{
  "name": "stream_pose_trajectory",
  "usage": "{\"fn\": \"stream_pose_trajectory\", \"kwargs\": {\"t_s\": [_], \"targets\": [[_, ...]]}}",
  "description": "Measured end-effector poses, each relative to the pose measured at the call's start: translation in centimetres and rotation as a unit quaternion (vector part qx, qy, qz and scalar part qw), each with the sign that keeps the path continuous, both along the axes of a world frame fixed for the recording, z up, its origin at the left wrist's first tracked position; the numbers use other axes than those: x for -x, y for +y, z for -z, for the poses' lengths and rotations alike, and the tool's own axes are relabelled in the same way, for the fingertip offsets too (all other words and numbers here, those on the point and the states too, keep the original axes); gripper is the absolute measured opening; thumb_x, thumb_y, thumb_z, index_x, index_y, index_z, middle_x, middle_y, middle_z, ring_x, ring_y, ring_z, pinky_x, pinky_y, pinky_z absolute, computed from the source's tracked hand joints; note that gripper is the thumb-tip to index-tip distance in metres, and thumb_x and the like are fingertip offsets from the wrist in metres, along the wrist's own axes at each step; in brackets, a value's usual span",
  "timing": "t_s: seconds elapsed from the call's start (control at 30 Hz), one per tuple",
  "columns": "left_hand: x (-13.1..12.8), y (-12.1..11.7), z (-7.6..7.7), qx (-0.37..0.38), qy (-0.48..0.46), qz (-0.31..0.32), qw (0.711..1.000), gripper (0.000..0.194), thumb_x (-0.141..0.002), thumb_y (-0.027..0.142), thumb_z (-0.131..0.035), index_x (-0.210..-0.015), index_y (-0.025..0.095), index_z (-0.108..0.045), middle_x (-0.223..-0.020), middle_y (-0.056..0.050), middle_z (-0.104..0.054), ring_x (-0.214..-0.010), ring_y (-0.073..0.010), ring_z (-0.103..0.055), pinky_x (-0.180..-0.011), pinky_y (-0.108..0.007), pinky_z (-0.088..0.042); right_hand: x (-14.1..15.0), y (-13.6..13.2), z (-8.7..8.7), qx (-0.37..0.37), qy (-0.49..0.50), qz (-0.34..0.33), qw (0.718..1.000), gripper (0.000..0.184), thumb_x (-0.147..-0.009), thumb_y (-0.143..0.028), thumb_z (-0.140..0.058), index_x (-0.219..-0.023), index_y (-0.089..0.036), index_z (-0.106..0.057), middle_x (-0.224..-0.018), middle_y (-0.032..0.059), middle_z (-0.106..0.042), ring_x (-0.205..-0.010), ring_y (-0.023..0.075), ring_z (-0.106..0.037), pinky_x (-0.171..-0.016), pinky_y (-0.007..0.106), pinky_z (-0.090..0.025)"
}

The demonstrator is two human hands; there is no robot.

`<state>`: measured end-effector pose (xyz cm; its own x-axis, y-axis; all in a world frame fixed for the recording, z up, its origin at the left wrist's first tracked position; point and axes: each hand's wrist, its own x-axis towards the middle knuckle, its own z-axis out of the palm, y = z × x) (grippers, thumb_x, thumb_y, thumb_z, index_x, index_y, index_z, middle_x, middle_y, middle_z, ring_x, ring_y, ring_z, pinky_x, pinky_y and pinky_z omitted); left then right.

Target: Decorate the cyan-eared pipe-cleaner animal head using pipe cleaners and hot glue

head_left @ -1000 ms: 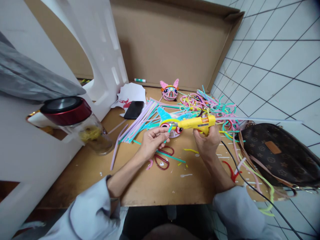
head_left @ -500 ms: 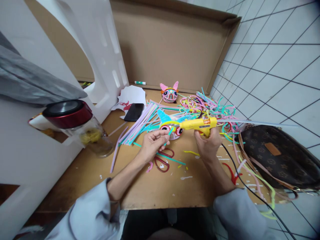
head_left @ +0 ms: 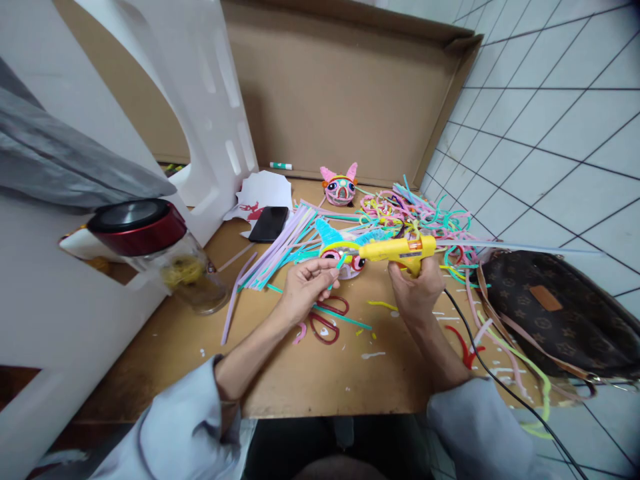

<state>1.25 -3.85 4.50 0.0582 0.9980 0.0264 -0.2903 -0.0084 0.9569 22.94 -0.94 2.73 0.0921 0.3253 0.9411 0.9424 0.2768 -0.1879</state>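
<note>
A short turquoise pipe cleaner is pinched between the fingertips of my left hand. My right hand is wrapped round the handle of a yellow hot glue gun, whose nozzle points left, close to that pipe cleaner. A long clear glue stick juts out of the gun's back. Just behind my left hand lies a craft animal face with blue ears and red-ringed eyes, partly hidden by hand and gun. Red-handled scissors lie on the table below, a turquoise pipe cleaner across them.
Purple and turquoise pipe cleaners lie left of centre beside a black phone. A glass jar stands at left, a brown handbag at right. A pink-eared craft face sits behind. The gun's black cord trails right.
Almost nothing differs. The glue gun has shifted very slightly, while both hands keep their holds.
</note>
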Motion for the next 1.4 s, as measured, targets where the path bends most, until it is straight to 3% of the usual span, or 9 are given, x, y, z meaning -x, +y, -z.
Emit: {"fn": "stream_pose_trajectory", "kwargs": {"t_s": [0.27, 0.63, 0.8, 0.93, 1.13, 1.4], "targets": [[0.0, -0.1, -0.2, 0.011, -0.008, -0.004, 1.0, 0.047, -0.057, 0.046, -0.089, -0.087, 0.013, -0.073, -0.055, 0.002, -0.065, -0.039, -0.0045, -0.046, -0.039, -0.017, -0.033, 0.0, 0.1, 0.0, 0.015, 0.028, 0.004, 0.999, 0.02, -0.08, -0.032, -0.059, -0.097, -0.022, -0.056, -0.079, 0.0039, -0.061, -0.072, 0.0231, -0.061, -0.065, 0.034, -0.048], [0.0, -0.1, -0.2, -0.014, -0.007, 0.0, 1.0, 0.042, -0.062, 0.049, -0.087, -0.076, 0.015, -0.066, -0.059, 0.002, -0.065, -0.04, -0.0037, -0.044, -0.04, -0.017, -0.031, 0.1, 0.1, 0.0, 0.029, 0.069, -0.004, 0.997, 0.02, -0.079, -0.035, -0.06, -0.093, -0.023, -0.055, -0.074, 0.0011, -0.058, -0.066, 0.0216, -0.059, -0.064, 0.033, -0.048], [0.5, 0.3, -0.2, -0.074, -0.008, -0.056, 0.996, 0.036, -0.066, 0.046, -0.085, -0.074, 0.017, -0.066, -0.062, 0.003, -0.061, -0.048, -0.0048, -0.046, -0.045, -0.018, -0.034, 0.7, -0.3, 0.0, -0.006, 0.05, -0.024, 0.998, 0.017, -0.077, -0.034, -0.061, -0.089, -0.024, -0.054, -0.07, -0.0008, -0.056, -0.06, 0.0196, -0.055, -0.059, 0.032, -0.047], [0.8, 0.5, -0.7, -0.083, -0.025, -0.093, 0.992, 0.036, -0.064, 0.046, -0.086, -0.071, 0.017, -0.065, -0.056, 0.006, -0.053, -0.046, -0.0042, -0.039, -0.045, -0.019, -0.032, 1.2, -0.7, 0.4, 0.018, 0.044, -0.028, 0.998, 0.016, -0.077, -0.036, -0.062, -0.085, -0.025, -0.053, -0.066, -0.0014, -0.053, -0.057, 0.0189, -0.051, -0.056, 0.032, -0.045], [0.7, 0.4, -1.4, -0.061, -0.055, -0.063, 0.995, 0.041, -0.059, 0.046, -0.088, -0.068, 0.016, -0.062, -0.056, 0.004, -0.056, -0.048, -0.0057, -0.045, -0.042, -0.018, -0.031, 1.4, -0.9, 0.5, 0.048, 0.044, -0.05, 0.997, 0.016, -0.076, -0.035, -0.063, -0.084, -0.025, -0.053, -0.066, -0.0016, -0.053, -0.057, 0.0188, -0.051, -0.057, 0.031, -0.045], [0.9, 0.6, -0.9, -0.076, -0.036, -0.069, 0.994, 0.035, -0.065, 0.043, -0.086, -0.07, 0.015, -0.065, -0.054, 0.004, -0.056, -0.046, -0.0053, -0.044, -0.043, -0.017, -0.032, 1.5, -0.9, 0.3, 0.049, 0.029, -0.076, 0.995, 0.014, -0.078, -0.034, -0.06, -0.085, -0.025, -0.054, -0.068, 0.0001, -0.058, -0.059, 0.0196, -0.054, -0.058, 0.032, -0.046]]}}
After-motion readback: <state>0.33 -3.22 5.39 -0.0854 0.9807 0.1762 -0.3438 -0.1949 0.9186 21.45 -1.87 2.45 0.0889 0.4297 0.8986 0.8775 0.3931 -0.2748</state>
